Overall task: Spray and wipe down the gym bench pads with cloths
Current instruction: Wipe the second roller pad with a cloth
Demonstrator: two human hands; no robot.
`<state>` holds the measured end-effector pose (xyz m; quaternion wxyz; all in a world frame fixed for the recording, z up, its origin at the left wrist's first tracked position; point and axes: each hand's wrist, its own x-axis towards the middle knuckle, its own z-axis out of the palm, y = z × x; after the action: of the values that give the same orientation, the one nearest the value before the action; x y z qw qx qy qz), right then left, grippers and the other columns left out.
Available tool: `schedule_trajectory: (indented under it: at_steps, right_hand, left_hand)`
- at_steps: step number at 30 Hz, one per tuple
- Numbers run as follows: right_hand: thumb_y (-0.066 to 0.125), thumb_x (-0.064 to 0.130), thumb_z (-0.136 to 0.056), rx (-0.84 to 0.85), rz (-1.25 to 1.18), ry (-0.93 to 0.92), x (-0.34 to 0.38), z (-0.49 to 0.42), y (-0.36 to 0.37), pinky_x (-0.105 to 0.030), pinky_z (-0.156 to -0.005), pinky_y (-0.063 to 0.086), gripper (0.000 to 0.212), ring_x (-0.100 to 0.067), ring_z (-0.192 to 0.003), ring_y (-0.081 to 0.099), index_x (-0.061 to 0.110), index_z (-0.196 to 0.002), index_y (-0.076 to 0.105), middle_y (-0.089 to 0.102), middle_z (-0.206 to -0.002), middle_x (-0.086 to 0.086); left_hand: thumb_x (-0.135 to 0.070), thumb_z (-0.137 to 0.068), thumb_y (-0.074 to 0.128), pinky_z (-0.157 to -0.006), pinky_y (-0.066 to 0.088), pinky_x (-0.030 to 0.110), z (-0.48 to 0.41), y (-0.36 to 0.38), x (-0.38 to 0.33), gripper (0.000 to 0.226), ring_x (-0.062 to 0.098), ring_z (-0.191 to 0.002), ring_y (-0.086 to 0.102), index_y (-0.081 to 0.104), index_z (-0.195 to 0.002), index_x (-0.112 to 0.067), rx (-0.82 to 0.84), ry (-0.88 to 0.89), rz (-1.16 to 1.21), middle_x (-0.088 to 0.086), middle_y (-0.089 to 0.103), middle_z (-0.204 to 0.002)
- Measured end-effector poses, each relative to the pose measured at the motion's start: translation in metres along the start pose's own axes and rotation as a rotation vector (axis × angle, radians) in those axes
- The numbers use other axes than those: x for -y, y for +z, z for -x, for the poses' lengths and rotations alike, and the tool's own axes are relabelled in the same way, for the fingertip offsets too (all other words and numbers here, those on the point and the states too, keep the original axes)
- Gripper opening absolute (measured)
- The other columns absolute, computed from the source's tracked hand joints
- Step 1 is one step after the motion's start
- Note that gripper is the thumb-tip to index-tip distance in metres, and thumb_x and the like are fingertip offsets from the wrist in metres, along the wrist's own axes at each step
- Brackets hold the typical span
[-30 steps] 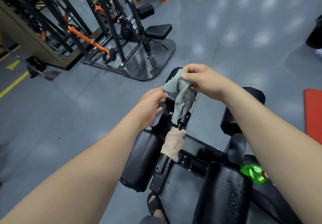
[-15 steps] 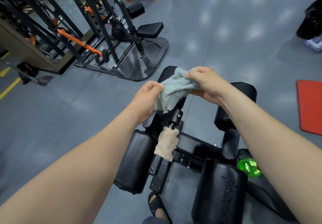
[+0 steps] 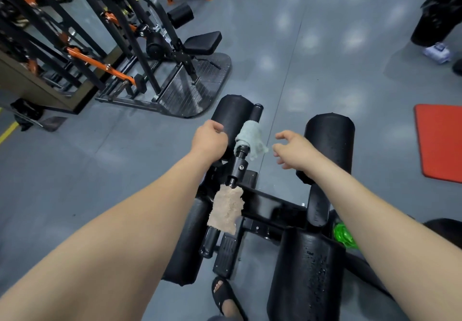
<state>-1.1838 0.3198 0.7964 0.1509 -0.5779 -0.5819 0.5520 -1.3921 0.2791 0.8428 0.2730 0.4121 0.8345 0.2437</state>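
Grey cloth (image 3: 250, 135) draped over bench post (image 3: 240, 164); right hand (image 3: 293, 151) beside it, fingers spread, empty; left hand (image 3: 210, 138) curled against roller pad (image 3: 233, 113), hold indeterminable.

We locate the far cloth (image 3: 251, 135) on the centre post (image 3: 241, 163), between the left roller pad (image 3: 233, 110) and the right roller pad (image 3: 330, 140). The near cloth (image 3: 226, 210) hangs on the post closer to us. The spray bottle (image 3: 343, 238) lies just right of the near pad (image 3: 305, 278).
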Motion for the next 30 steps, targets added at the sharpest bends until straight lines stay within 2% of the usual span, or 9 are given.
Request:
schedule_trajectory:
  at_steps: [2,4,9,13,17,21,27,30]
  right_hand:
    - [0.048,0.020,-0.099,0.008,-0.001,0.014,-0.009,0.003,0.000,-0.045,-0.089,0.060,0.037,-0.026,-0.086,0.071,0.021,-0.136,0.048,0.072,-0.104,-0.013]
    - [0.047,0.017,-0.099,0.016,-0.031,0.025,-0.016,0.008,0.001,-0.044,-0.087,0.061,0.032,-0.022,-0.079,0.068,0.018,-0.131,0.050,0.072,-0.102,-0.012]
    - [0.047,0.017,-0.099,0.087,-0.027,0.051,-0.034,0.026,0.009,-0.036,-0.077,0.059,0.019,-0.018,-0.073,0.064,0.015,-0.114,0.059,0.071,-0.088,-0.005]
    - [0.049,0.018,-0.101,0.124,-0.028,0.064,-0.050,0.050,0.028,-0.028,-0.063,0.051,0.017,-0.019,-0.067,0.060,0.009,-0.107,0.062,0.067,-0.082,-0.005]
    - [0.054,0.022,-0.100,0.121,0.001,0.066,-0.065,0.072,0.040,-0.026,-0.062,0.052,0.015,-0.017,-0.066,0.063,0.013,-0.094,0.063,0.068,-0.079,-0.002]
    - [0.053,0.018,-0.099,0.062,0.041,0.092,-0.087,0.105,0.047,-0.023,-0.055,0.048,0.013,-0.016,-0.060,0.060,0.013,-0.089,0.061,0.068,-0.078,-0.005]
    - [0.051,0.018,-0.098,-0.002,0.154,0.055,-0.112,0.160,0.023,-0.023,-0.050,0.046,0.018,-0.017,-0.058,0.059,0.017,-0.082,0.058,0.066,-0.074,-0.005]
    - [0.051,0.016,-0.097,0.018,0.141,0.068,-0.128,0.174,-0.008,-0.026,-0.053,0.044,0.017,-0.020,-0.059,0.057,0.016,-0.081,0.058,0.064,-0.073,-0.008]
  left_hand:
    - [-0.018,-0.097,0.047,-0.076,0.053,0.031,0.014,0.006,0.006,0.023,0.019,-0.085,0.061,0.064,-0.111,-0.023,0.040,-0.028,0.066,0.001,0.066,-0.113]
    - [-0.020,-0.096,0.047,-0.080,0.054,0.033,0.031,0.012,0.011,0.021,0.018,-0.084,0.062,0.066,-0.105,-0.025,0.042,-0.057,0.103,-0.002,0.068,-0.105]
    - [-0.022,-0.096,0.050,-0.065,0.045,0.029,0.071,0.014,0.030,0.019,0.013,-0.082,0.060,0.059,-0.112,-0.022,-0.006,-0.122,0.163,-0.008,0.062,-0.103]
    - [-0.024,-0.094,0.053,-0.071,0.046,0.030,0.111,0.008,0.060,0.015,0.013,-0.088,0.061,0.057,-0.108,-0.024,-0.089,-0.095,0.064,-0.008,0.061,-0.100]
    - [-0.024,-0.092,0.052,-0.078,0.046,0.031,0.148,0.006,0.084,0.015,0.014,-0.095,0.057,0.057,-0.105,-0.024,-0.185,0.024,-0.018,-0.006,0.056,-0.105]
    - [-0.029,-0.090,0.052,-0.089,0.049,0.042,0.186,0.015,0.107,0.017,0.021,-0.101,0.055,0.060,-0.104,-0.023,-0.224,0.105,-0.051,-0.002,0.056,-0.108]
    - [-0.036,-0.085,0.052,-0.090,0.053,0.045,0.233,0.024,0.118,0.010,0.024,-0.101,0.060,0.059,-0.087,-0.030,-0.313,-0.021,0.175,-0.006,0.064,-0.101]
    - [-0.027,-0.088,0.051,-0.091,0.048,0.038,0.256,0.031,0.114,0.011,0.024,-0.109,0.055,0.060,-0.093,-0.023,-0.339,-0.032,0.159,-0.001,0.061,-0.107]
